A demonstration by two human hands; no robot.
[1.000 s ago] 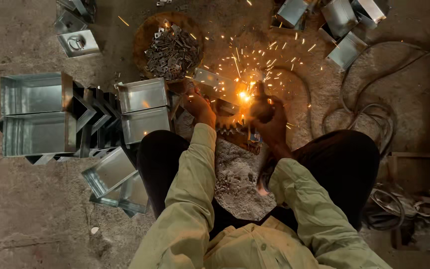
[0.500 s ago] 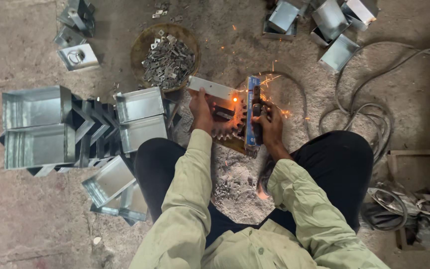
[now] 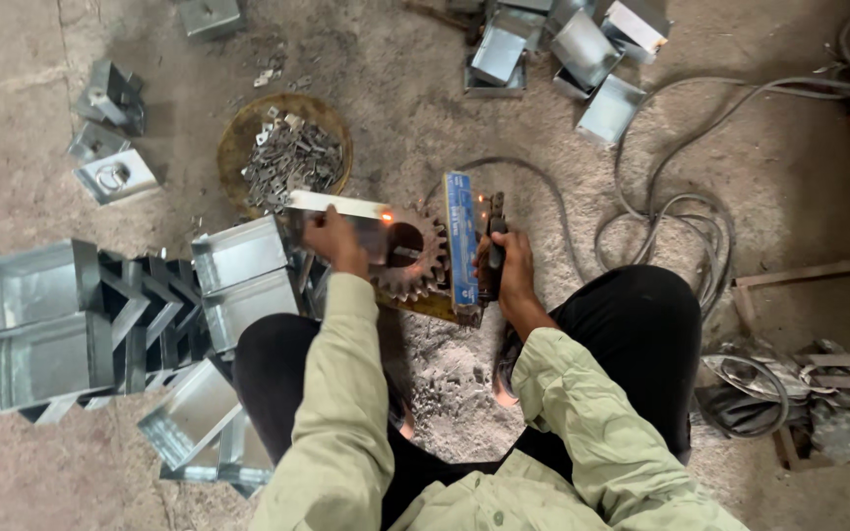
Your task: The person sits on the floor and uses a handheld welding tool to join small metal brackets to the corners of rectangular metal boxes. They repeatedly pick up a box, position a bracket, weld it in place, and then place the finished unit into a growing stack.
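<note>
Seen from above, a sheet-metal box [image 3: 346, 221] is held by the left hand [image 3: 332, 239], fingers closed on its edge, over a large toothed gear wheel [image 3: 413, 258] lying on the sandy floor [image 3: 464, 374]. A dark welding handle [image 3: 494, 258] is gripped in the closed right hand [image 3: 512, 275], beside a blue flat bar [image 3: 461, 241]. A small orange glow [image 3: 386, 216] is seen on the box. For a clean joint, the box is best kept pressed steady and the handle braced low.
</note>
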